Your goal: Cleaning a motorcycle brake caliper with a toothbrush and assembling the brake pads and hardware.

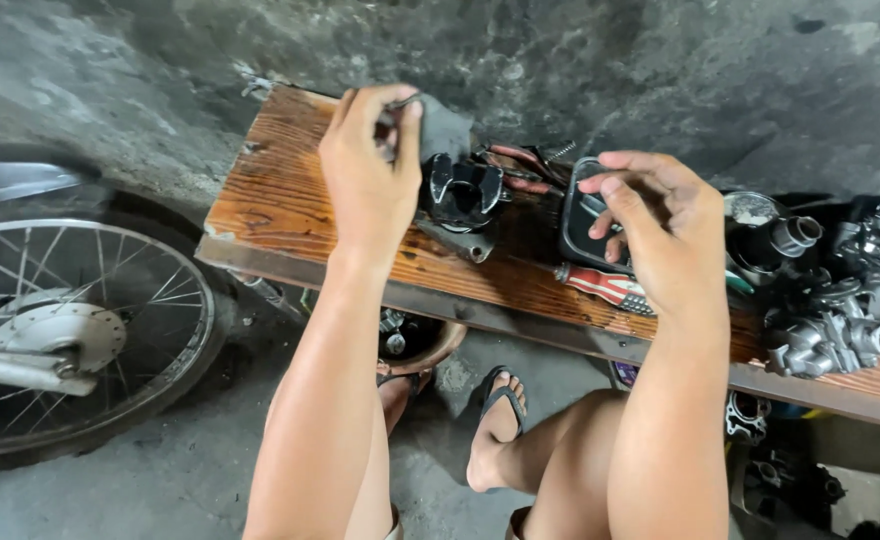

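Setting: rough grey concrete floor and wall fill the frame, with a worn wooden tabletop point(280, 200) running from upper centre toward the right edge.
Left hand: my left hand point(370, 170) is raised over the upper middle of the tabletop, fingers point(407, 125) curled and pinched closed on a small thin metal piece point(400, 101) together with a grey rag point(445, 128).
Grey rag: it hangs behind my left fingers, just above a black rounded engine part point(460, 190).
Right hand: my right hand point(660, 235) hovers right of centre, fingers point(625, 200) bent and partly closed, tips dipping into a dark rectangular tray point(575, 225); I cannot tell whether they grip anything inside it.
Tray: it sits on the tabletop between the black engine part and a dark round container point(760, 235).
Screwdriver: a red-handled screwdriver point(600, 283) lies just below the tray, partly under my right wrist.
Pliers: red-handled pliers point(520, 165) lie behind the black part.
Right end: grey metal engine castings point(840, 320) are piled at the right edge.
Left edge: a spoked motorcycle wheel point(70, 330) stands on the floor.
Below: my sandalled foot point(495, 420) rests on the floor beneath the tabletop.
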